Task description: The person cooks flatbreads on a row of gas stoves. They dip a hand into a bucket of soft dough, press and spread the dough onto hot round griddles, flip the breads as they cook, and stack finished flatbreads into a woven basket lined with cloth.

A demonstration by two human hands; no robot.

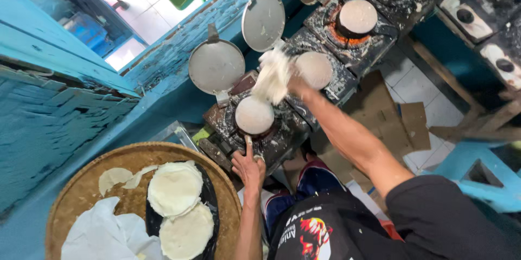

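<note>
Two hands: left hand (248, 166) gripping griddle handle (249, 144), right hand (296, 82) clutching white cloth (273, 77), near open lids (216, 67).

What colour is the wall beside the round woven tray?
Blue, with peeling paint, beside the round woven tray; head view.

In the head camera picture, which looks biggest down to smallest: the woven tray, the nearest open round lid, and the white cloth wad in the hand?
1. Woven tray, largest, though nearest the camera.
2. Nearest open lid.
3. White cloth wad in the right hand, smallest, though blurred.

Basket (81, 195) left of stoves (282, 130)
</note>
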